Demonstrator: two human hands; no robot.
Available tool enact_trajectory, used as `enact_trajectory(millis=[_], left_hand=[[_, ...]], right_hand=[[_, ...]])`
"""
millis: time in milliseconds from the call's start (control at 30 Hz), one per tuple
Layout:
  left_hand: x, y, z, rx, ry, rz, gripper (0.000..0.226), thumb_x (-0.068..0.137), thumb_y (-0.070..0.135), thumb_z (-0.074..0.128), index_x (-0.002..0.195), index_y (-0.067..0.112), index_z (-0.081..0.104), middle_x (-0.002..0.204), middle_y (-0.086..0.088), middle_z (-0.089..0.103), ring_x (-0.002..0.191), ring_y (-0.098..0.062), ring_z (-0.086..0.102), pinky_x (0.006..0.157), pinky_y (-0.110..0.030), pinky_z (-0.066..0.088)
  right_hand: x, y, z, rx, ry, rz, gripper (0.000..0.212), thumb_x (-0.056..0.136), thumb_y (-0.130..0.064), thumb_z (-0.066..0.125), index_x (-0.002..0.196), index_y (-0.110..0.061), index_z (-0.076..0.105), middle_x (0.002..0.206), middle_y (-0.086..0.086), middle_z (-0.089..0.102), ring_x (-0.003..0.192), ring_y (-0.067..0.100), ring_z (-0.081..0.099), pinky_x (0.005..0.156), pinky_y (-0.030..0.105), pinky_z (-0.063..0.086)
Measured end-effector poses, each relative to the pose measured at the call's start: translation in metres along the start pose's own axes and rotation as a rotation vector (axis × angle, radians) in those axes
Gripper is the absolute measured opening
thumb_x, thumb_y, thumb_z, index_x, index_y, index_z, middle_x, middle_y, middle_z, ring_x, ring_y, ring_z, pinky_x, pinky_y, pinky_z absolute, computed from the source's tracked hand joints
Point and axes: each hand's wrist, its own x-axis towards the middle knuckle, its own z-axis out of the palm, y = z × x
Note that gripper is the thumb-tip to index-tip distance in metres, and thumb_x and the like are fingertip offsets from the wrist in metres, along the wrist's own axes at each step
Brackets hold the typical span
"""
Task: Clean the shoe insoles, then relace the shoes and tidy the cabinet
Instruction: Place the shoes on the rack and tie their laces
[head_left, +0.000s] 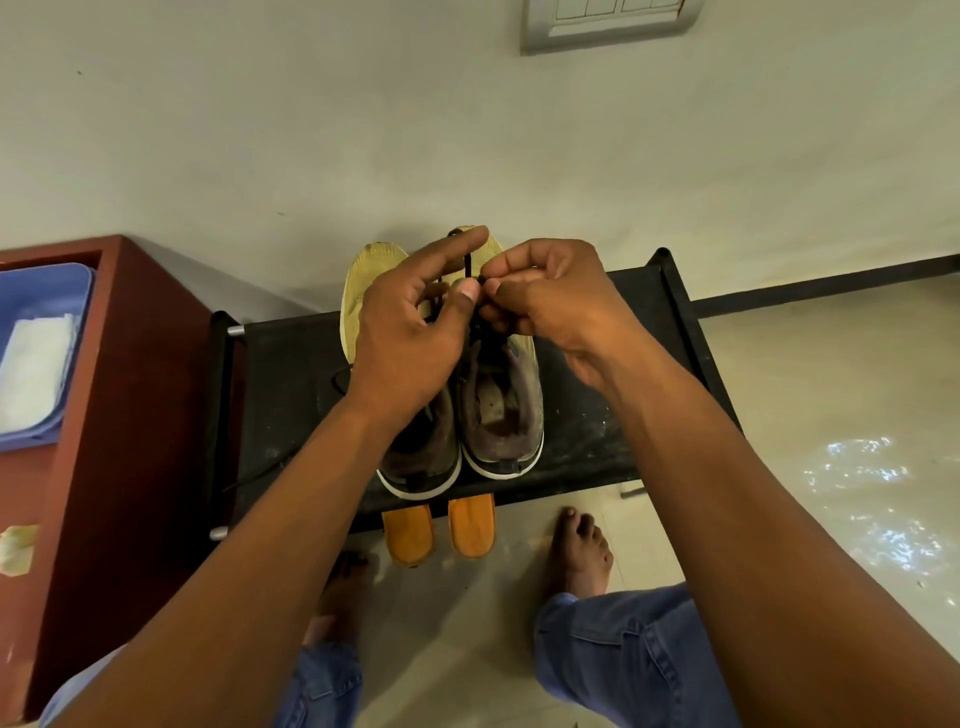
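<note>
Head view: both hands meet over the right shoe (501, 405) on the black shoe rack (649, 312); left hand (410, 332) and right hand (556, 301) fingers pinch the dark lace (470, 265). Orange insoles (439, 535) lie underneath.

Head view looks steeply down, close over the hands (483, 317).

A black shoe rack (639, 332) stands on a pale tiled floor (831, 415), its back against the wall. On its dusty top shelf sit two yellow shoes (363, 280), side by side and touching, toes toward the wall. A dark loose lace (260, 470) trails across the shelf's left part. Two orange insoles (441, 530) stick out from under the shelf's front edge, just beside each other.
</note>
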Motion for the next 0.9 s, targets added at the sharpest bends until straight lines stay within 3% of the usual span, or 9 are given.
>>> enact_trajectory(millis=[200, 300, 400, 500, 600, 767, 900], left_hand=[[-0.003, -0.002, 0.001, -0.063, -0.163, 0.048, 0.048, 0.101, 0.003, 0.047, 0.148, 0.008, 0.054, 0.148, -0.002, 0.058, 0.143, -0.012, 0.048, 0.121, -0.043, 0.039], [-0.001, -0.003, -0.002, -0.132, -0.182, 0.016, 0.049, 0.1, 0.002, 0.045, 0.148, 0.006, 0.052, 0.147, -0.005, 0.059, 0.141, -0.015, 0.051, 0.117, -0.041, 0.043], [0.0, -0.002, -0.004, -0.121, -0.145, -0.021, 0.049, 0.099, 0.0, 0.048, 0.147, 0.008, 0.054, 0.144, -0.002, 0.062, 0.127, -0.011, 0.063, 0.104, -0.031, 0.053], [0.0, -0.004, -0.001, -0.018, -0.035, -0.03, 0.047, 0.097, 0.011, 0.064, 0.144, 0.016, 0.06, 0.142, 0.006, 0.063, 0.113, -0.009, 0.07, 0.098, -0.035, 0.058], [0.002, -0.008, -0.001, -0.008, 0.103, -0.08, 0.046, 0.093, 0.014, 0.072, 0.138, 0.022, 0.064, 0.132, 0.012, 0.067, 0.106, -0.009, 0.072, 0.095, -0.038, 0.06], [0.002, -0.016, -0.013, 0.34, 0.169, -0.137, 0.033, 0.09, 0.013, 0.062, 0.114, 0.032, 0.076, 0.105, 0.016, 0.074, 0.094, -0.008, 0.068, 0.089, -0.04, 0.059], [-0.003, -0.019, -0.017, 0.738, 0.128, -0.228, 0.031, 0.08, 0.028, 0.065, 0.105, 0.04, 0.078, 0.123, 0.007, 0.059, 0.117, -0.03, 0.05, 0.093, -0.043, 0.043]], right_hand=[[-0.002, 0.0, 0.002, -0.105, -0.14, -0.069, 0.016, 0.083, 0.011, 0.065, 0.095, 0.004, 0.074, 0.077, 0.022, 0.07, 0.068, 0.02, 0.064, 0.063, 0.028, 0.051], [0.0, 0.002, 0.0, -0.089, -0.142, -0.085, 0.007, 0.09, 0.001, 0.069, 0.094, 0.003, 0.075, 0.071, 0.005, 0.071, 0.066, 0.015, 0.065, 0.062, 0.027, 0.05], [0.0, 0.001, -0.004, -0.078, -0.129, -0.069, 0.01, 0.093, -0.007, 0.071, 0.101, -0.001, 0.075, 0.079, 0.008, 0.075, 0.071, 0.018, 0.069, 0.065, 0.03, 0.054], [-0.001, -0.001, -0.005, -0.067, -0.081, -0.038, 0.017, 0.088, 0.0, 0.074, 0.104, -0.001, 0.071, 0.087, 0.02, 0.076, 0.07, 0.023, 0.072, 0.07, 0.038, 0.06], [0.0, -0.001, -0.005, -0.051, 0.049, -0.023, 0.013, 0.088, 0.011, 0.065, 0.098, 0.002, 0.068, 0.084, 0.023, 0.074, 0.064, 0.022, 0.07, 0.073, 0.045, 0.063], [0.009, 0.005, -0.024, -0.428, 0.145, -0.036, 0.03, 0.084, 0.005, 0.059, 0.085, -0.017, 0.079, 0.083, 0.001, 0.077, 0.078, 0.015, 0.073, 0.081, 0.043, 0.064], [0.006, 0.013, -0.036, -0.753, 0.067, 0.047, 0.023, 0.088, -0.007, 0.06, 0.093, -0.02, 0.079, 0.094, 0.001, 0.075, 0.084, 0.018, 0.067, 0.079, 0.034, 0.057]])
